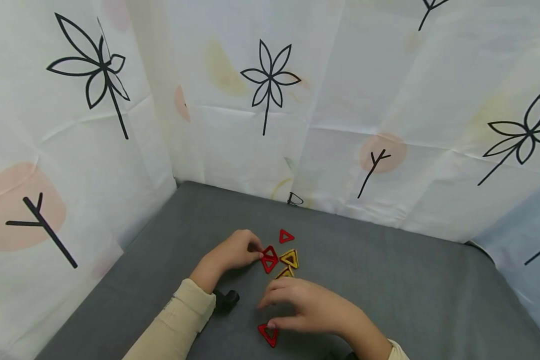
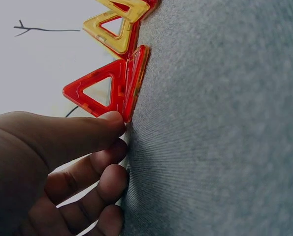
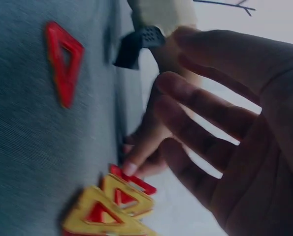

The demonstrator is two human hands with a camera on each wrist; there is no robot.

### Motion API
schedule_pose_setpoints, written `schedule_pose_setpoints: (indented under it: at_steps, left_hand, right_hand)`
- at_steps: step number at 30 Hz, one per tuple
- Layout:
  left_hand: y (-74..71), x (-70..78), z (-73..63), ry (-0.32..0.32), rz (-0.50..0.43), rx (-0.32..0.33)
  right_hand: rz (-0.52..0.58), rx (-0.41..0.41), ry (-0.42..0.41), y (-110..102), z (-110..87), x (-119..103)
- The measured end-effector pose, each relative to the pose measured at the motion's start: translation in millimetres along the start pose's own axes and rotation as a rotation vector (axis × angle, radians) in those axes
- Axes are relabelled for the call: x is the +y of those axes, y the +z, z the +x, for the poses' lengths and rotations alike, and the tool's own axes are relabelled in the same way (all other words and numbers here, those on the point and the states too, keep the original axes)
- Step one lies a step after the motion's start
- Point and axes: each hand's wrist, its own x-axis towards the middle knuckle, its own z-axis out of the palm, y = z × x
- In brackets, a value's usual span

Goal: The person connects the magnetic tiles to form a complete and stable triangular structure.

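My left hand [image 1: 234, 251] pinches the corner of a red triangular magnetic tile [image 2: 117, 73] between thumb and index finger. That tile stands tilted up, its lower edge against a second red tile [image 2: 138, 73] lying low on the cloth. Beside this pair are two yellow triangular tile pieces [image 1: 296, 257], with red showing under and inside them. My right hand [image 1: 308, 305] hovers nearer the front, fingers spread and loosely bent, with nothing in its grasp. Just below its thumb in the head view, a loose red triangular tile [image 1: 264, 337] lies flat.
Another red triangular tile [image 1: 281, 236] lies behind the group. Grey cloth [image 1: 387, 280] covers the table. White printed curtains [image 1: 333, 90] rise along its back and left edges. A black wrist camera [image 1: 227, 300] sits under the left sleeve.
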Motion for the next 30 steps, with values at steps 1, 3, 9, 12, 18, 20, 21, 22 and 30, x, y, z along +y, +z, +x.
schedule_pose_setpoints:
  at_steps: [1, 3, 9, 12, 18, 20, 21, 22, 30]
  left_hand:
    - [-0.5, 0.0, -0.1, -0.003, -0.001, 0.000]
    - [-1.4, -0.2, -0.3, -0.013, -0.003, 0.002]
    - [-3.1, -0.3, -2.0, -0.035, -0.013, 0.015]
    - [-3.2, -0.2, -2.5, -0.041, -0.017, 0.023]
    - [-2.2, 0.1, -0.5, -0.051, -0.015, 0.027]
    - [-1.7, 0.7, 0.1, -0.058, -0.012, 0.025]
    - [-1.4, 1.1, 0.3, -0.062, -0.011, 0.023]
    - [-1.1, 1.4, 0.4, -0.064, -0.009, 0.020]
    - [1.4, 5.3, 1.2, -0.057, -0.007, -0.001]
  right_hand:
    - [-0.007, -0.024, 0.007, 2.6, -0.3, -0.3]
    - [-0.016, -0.072, 0.027, 7.2, -0.4, 0.0]
    - [-0.057, -0.170, 0.070, 16.4, 0.9, 1.5]
    - [-0.078, -0.194, 0.080, 19.0, 1.4, 2.0]
    - [-0.110, -0.205, 0.097, 21.0, 0.7, 3.8]
    - [-0.104, -0.207, 0.105, 21.4, 0.2, 4.5]
    - [-0.100, -0.209, 0.111, 21.5, -0.1, 4.9]
    - [-0.098, -0.212, 0.116, 21.7, -0.4, 5.2]
    - [-0.071, -0.225, 0.164, 23.3, -3.7, 7.9]
